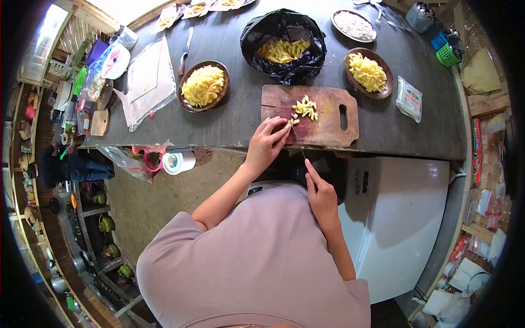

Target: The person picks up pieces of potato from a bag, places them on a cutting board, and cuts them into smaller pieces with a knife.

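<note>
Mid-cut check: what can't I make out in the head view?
Handle of the knife: head view, hidden in the right hand.
Held piece: head view, mostly covered by the left hand.
Bottom of the black bag: head view, covered by yellow pieces.
Fine print on the white packet: head view, too small.
</note>
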Tool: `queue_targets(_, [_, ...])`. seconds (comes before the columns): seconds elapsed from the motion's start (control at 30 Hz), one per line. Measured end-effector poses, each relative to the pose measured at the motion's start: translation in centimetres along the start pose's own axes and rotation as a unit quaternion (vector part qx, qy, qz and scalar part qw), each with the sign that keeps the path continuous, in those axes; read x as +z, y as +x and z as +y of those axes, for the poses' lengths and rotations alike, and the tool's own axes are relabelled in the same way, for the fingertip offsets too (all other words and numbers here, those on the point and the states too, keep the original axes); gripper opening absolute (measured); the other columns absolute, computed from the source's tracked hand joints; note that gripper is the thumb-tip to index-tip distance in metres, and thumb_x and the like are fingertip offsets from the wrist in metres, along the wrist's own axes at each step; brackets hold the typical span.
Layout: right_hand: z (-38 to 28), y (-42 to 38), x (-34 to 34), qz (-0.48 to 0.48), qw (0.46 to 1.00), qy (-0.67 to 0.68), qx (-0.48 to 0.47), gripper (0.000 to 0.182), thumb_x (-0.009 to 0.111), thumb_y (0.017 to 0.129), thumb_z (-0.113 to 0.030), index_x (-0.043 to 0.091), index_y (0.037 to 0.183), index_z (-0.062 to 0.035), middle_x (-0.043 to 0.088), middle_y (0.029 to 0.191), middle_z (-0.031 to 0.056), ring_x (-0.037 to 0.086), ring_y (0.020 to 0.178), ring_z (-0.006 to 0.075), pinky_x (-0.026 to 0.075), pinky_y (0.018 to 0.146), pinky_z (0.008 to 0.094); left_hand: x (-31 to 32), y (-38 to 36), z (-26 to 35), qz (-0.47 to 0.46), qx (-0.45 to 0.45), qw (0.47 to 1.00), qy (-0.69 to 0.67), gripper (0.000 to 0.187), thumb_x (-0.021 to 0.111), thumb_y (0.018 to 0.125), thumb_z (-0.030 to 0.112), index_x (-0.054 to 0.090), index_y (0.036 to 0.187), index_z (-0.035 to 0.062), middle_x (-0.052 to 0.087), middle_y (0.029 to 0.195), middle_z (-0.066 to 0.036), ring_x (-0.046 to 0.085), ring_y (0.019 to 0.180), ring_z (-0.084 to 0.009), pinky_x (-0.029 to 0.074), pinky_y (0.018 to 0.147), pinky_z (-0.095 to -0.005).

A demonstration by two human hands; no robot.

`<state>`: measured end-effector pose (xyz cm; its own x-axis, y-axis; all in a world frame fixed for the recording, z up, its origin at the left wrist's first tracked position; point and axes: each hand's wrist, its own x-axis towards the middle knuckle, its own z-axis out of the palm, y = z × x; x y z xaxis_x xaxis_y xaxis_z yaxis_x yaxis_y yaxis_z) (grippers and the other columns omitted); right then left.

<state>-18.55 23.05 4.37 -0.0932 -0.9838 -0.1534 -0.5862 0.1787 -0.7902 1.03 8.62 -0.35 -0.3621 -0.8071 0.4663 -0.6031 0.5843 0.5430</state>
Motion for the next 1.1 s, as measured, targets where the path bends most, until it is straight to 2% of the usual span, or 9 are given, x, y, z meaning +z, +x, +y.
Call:
queue_targets(0.07, [0.5, 0.2, -0.2, -0.002, 1.000, 0.010, 0.015, 0.044, 0.061, 0.110, -0.028, 0.060, 0.155, -0.0303, 0.074, 0.096, 0.0251, 0.073, 0.089, 0.0444, 0.057, 0.076, 0.0506, -0.1, 0.4, -0.1, -0.002, 0.006, 1.000, -0.002, 0.029, 0.075, 0.095, 0.011, 0.077, 0.123, 0.0049, 0.070, 0.131, -0.010, 0.064, 0.128, -0.0332, 0.049, 0.115, -0.0475])
queue_targets(0.17, [1.4, 1.8, 0.0, 0.035, 0.998, 0.028, -0.043, 0.043, 0.061, 0.111, -0.029, 0.062, 0.153, -0.0299, 0.074, 0.098, 0.0253, 0.073, 0.091, 0.0446, 0.057, 0.076, 0.0502, -0.1, 0.5, 0.1, -0.001, 0.023, 1.000, 0.013, 0.029, 0.076, 0.094, 0.010, 0.078, 0.123, 0.0053, 0.071, 0.130, -0.009, 0.064, 0.127, -0.0320, 0.050, 0.114, -0.0472])
queue_targets(0.23, [1.0, 3.3, -0.5, 0.053, 0.997, 0.027, -0.051, 0.040, 0.062, 0.110, -0.021, 0.066, 0.149, -0.0191, 0.071, 0.107, 0.0308, 0.073, 0.092, 0.0449, 0.057, 0.077, 0.0441, -0.1, 0.6, 0.0, 0.004, 0.022, 1.000, 0.008, 0.028, 0.076, 0.094, 0.011, 0.079, 0.121, 0.0055, 0.073, 0.128, -0.007, 0.065, 0.127, -0.0307, 0.050, 0.113, -0.0466])
queue_targets(0.27, [0.7, 3.7, -0.8, 0.050, 0.998, 0.018, -0.042, 0.040, 0.062, 0.110, -0.022, 0.066, 0.149, -0.0181, 0.071, 0.110, 0.0298, 0.073, 0.096, 0.0448, 0.057, 0.079, 0.0445, 0.0, 0.7, -0.1, 0.007, 0.027, 0.999, 0.020, 0.027, 0.076, 0.094, 0.011, 0.079, 0.120, 0.0052, 0.074, 0.128, -0.006, 0.065, 0.126, -0.0298, 0.051, 0.111, -0.0455])
queue_targets(0.4, [-0.2, 3.8, -0.6, 0.065, 0.995, 0.023, -0.068, 0.039, 0.062, 0.110, -0.023, 0.066, 0.149, -0.0181, 0.072, 0.110, 0.0279, 0.073, 0.096, 0.0448, 0.057, 0.080, 0.0459, 0.1, 1.2, 0.1, 0.001, 0.033, 0.999, 0.037, 0.028, 0.076, 0.094, 0.012, 0.079, 0.121, 0.0046, 0.074, 0.129, -0.006, 0.065, 0.125, -0.0296, 0.051, 0.109, -0.0446])
queue_targets(0.57, [-0.8, 1.8, -0.4, 0.032, 0.999, 0.000, -0.023, 0.040, 0.062, 0.110, -0.024, 0.066, 0.149, -0.0211, 0.074, 0.106, 0.0259, 0.072, 0.091, 0.0443, 0.057, 0.078, 0.0460, 0.8, 0.8, 0.2, 0.006, 0.011, 0.999, 0.035, 0.027, 0.075, 0.094, 0.012, 0.079, 0.120, 0.0042, 0.075, 0.127, -0.005, 0.065, 0.123, -0.0283, 0.052, 0.107, -0.0431])
queue_targets(0.87, [0.2, 1.3, -0.6, 0.037, 0.999, -0.014, -0.028, 0.041, 0.062, 0.109, -0.024, 0.066, 0.150, -0.0253, 0.074, 0.105, 0.0250, 0.072, 0.091, 0.0430, 0.057, 0.078, 0.0455, 0.7, 1.8, -0.1, 0.033, 0.038, 0.999, 0.018, 0.024, 0.077, 0.093, 0.012, 0.081, 0.116, 0.0051, 0.077, 0.123, -0.005, 0.067, 0.122, -0.0277, 0.052, 0.107, -0.0436])
queue_targets(1.1, [0.0, 1.5, -0.2, 0.032, 0.999, -0.029, -0.024, 0.041, 0.062, 0.110, -0.026, 0.065, 0.151, -0.0287, 0.074, 0.101, 0.0243, 0.073, 0.088, 0.0412, 0.056, 0.077, 0.0461, 0.9, 1.2, -0.1, 0.016, 0.011, 1.000, 0.022, 0.023, 0.079, 0.091, 0.013, 0.081, 0.113, 0.0059, 0.076, 0.119, -0.005, 0.067, 0.119, -0.0280, 0.052, 0.106, -0.0437])
